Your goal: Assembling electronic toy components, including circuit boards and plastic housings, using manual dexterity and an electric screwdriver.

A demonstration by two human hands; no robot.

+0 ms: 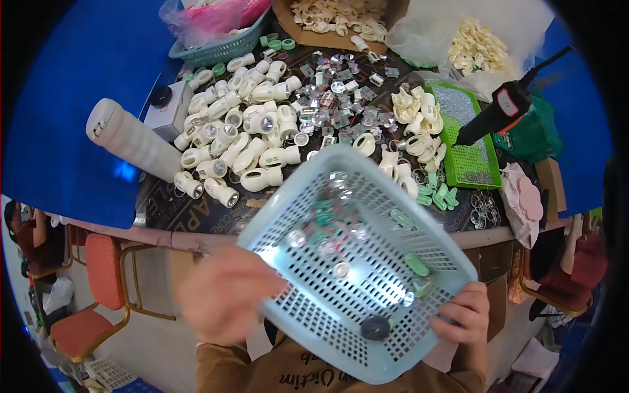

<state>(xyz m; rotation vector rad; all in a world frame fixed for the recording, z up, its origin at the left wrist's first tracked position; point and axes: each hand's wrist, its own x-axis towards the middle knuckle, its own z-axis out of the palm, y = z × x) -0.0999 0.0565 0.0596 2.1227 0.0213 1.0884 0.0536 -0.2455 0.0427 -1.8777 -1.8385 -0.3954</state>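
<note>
Basket (321, 327), light blue, is near me in the middle. My right hand (464, 314) holds its right edge; my left hand (226, 295) is blurry, so I can't tell about its fingers.

You have two light-blue baskets, one in front of you (334, 298) and one at the far left (219, 51). The nearer holds one black disc (375, 327). On your desk (190, 213) you have one green tray (462, 160), one black power tool (495, 114), one white bottle (134, 141), one small white box (169, 118), one cardboard carton (398, 13) and one clear bag (419, 39). You have more than twenty white torches (252, 157), too heaped to count exactly, at least three light-green clips (447, 198), and overlapping metal rings (483, 213) you cannot number. One orange-red chair (105, 272) stands at your left.
</note>
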